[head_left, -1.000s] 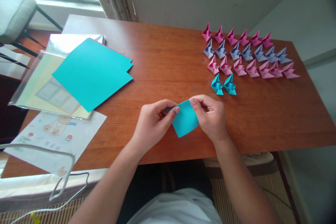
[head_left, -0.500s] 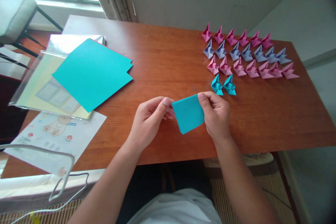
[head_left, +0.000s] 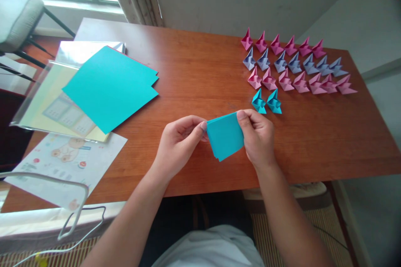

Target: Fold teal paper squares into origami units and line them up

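A sheet of turquoise origami paper (head_left: 226,137), folded into a small square of several layers, is held above the table near its front edge. My right hand (head_left: 259,137) pinches its upper right side, thumb on top and the other fingers curled behind. At the upper left corner my left hand (head_left: 181,142) is closed, its thumb tip pressed on the paper's edge; its fingertips are partly hidden. Just beyond the right hand stand two folded turquoise paper figures (head_left: 258,101).
Rows of dark pink (head_left: 276,44), lilac (head_left: 280,64) and light pink paper figures (head_left: 285,80) stand at the back right. Large turquoise sheets (head_left: 109,87) lie over a plastic sleeve (head_left: 28,100) on the left. A printed sheet (head_left: 103,162) and a white metal tube (head_left: 84,200) are nearer.
My left thumb has moved slightly right onto the corner of the folded paper. The layers at its left and lower edges are a little more fanned apart. My right hand keeps its grip.
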{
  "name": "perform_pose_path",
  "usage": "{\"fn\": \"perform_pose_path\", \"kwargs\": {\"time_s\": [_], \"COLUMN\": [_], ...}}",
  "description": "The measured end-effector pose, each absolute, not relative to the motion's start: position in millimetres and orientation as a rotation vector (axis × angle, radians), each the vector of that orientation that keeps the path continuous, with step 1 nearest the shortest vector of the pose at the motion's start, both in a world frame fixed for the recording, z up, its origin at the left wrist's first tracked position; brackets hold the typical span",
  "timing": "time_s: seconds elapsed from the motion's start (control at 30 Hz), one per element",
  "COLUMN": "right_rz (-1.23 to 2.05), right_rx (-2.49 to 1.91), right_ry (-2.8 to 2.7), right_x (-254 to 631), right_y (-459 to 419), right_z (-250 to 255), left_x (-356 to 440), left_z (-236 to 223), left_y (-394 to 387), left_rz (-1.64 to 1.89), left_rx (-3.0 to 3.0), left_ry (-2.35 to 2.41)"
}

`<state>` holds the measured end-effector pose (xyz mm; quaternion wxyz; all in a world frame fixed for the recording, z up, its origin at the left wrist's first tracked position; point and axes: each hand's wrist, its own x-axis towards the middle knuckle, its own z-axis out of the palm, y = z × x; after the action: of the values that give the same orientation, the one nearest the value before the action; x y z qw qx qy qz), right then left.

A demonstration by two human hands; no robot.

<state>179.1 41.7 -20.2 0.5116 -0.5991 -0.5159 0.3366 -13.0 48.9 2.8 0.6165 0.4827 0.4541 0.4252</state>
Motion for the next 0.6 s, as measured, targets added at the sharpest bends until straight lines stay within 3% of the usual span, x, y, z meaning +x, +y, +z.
{"fn": "perform_pose_path", "kwargs": {"time_s": [0.6], "right_rz": [0.835], "right_rx": [-1.416], "right_ry": [-1.217], "right_x": [178.9], "right_y": [42.5], "right_z": [-21.6], "left_x": [-14.5], "left_z": [6.4], "left_y": [48.3], "left_rz": [0.968], "left_rx": [1.000], "left_ry": [0.856]}}
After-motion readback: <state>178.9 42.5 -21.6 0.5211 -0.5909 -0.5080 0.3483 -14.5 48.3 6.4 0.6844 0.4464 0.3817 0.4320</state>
